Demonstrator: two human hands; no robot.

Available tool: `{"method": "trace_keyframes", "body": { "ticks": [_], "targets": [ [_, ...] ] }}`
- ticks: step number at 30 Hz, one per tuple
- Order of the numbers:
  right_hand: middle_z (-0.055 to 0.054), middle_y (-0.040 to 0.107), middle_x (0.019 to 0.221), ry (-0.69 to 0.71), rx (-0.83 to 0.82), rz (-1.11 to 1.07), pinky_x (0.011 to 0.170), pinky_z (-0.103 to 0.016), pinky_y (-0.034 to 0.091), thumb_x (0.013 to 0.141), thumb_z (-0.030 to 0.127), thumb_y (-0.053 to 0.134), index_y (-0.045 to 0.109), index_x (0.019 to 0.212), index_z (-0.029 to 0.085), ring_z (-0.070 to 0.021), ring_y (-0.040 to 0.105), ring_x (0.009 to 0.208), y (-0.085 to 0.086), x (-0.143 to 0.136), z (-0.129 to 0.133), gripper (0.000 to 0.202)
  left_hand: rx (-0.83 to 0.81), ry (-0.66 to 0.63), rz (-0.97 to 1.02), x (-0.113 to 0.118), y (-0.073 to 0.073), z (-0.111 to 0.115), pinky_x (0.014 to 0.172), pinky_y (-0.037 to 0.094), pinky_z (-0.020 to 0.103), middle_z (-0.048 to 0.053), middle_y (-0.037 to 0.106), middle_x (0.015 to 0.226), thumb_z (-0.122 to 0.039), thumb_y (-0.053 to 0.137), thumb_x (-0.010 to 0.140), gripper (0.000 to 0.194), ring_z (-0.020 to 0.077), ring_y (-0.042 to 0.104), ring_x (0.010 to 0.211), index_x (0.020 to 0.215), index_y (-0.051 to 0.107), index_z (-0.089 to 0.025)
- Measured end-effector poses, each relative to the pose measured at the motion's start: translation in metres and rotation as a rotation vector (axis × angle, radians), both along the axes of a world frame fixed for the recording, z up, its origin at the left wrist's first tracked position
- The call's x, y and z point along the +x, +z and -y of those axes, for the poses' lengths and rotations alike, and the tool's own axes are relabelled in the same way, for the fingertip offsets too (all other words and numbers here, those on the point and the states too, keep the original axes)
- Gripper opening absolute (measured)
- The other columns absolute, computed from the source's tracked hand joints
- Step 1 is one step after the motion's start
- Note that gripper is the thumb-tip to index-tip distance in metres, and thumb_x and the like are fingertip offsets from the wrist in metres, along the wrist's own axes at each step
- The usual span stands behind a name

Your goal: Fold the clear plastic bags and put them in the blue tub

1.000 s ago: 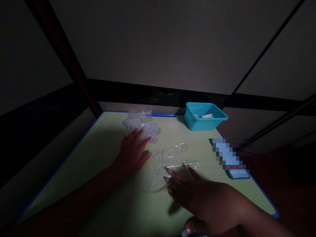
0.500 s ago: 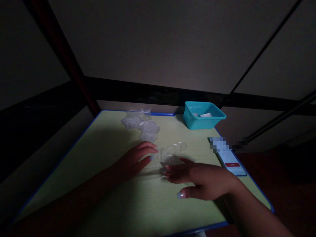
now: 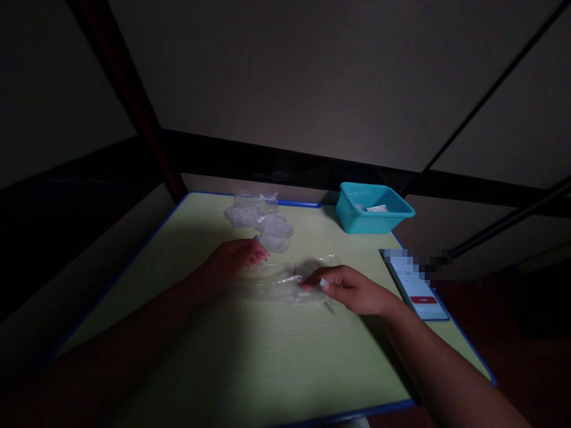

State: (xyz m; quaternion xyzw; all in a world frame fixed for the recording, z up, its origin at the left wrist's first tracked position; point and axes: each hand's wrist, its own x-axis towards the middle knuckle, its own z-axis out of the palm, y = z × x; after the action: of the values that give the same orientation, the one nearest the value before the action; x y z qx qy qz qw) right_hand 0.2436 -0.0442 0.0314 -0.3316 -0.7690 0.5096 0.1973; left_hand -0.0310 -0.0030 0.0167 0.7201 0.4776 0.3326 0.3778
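Note:
A clear, glossy plastic bag (image 3: 279,287) lies spread across the table between my hands. At its upper left end, my left hand (image 3: 238,257) has its fingers curled in, the thumb raised; the hand itself hides part of the contact. My right hand (image 3: 345,289) pinches the bag's right part between thumb and fingers. Something greyish under the clear film beside the right fingertips is too blurred to make out. Just beyond my left hand sit several small clear packets with whitish contents (image 3: 274,232), overlapping one another.
A turquoise plastic basket (image 3: 368,223) with small white packets inside stands at the back right. A phone with a lit screen (image 3: 422,297) lies along the right edge. The pale green table (image 3: 267,368) has a blue rim, with a wall panel behind it.
My left hand has moved left and up, its fingers curling in. My right hand has turned from spread fingers to a pinch. The plastic bag now stretches farther left.

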Motion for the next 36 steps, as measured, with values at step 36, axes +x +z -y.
{"method": "trace_keyframes", "body": {
  "ticks": [36],
  "targets": [
    [-0.005,0.066,0.082,-0.054,-0.134,-0.020,0.073,-0.030,0.045,0.080,0.067,0.052,0.070,0.091,0.012,-0.0169,0.058,0.075,-0.004,0.000,-0.013,0.059,0.218,-0.248,-0.402,0.003,-0.007,0.001,0.061,0.037,0.024,0.000,0.055,0.064,-0.035,0.054,0.076,0.021,0.0156,0.053,0.065,0.065,0.060,-0.017]
  ]
}}
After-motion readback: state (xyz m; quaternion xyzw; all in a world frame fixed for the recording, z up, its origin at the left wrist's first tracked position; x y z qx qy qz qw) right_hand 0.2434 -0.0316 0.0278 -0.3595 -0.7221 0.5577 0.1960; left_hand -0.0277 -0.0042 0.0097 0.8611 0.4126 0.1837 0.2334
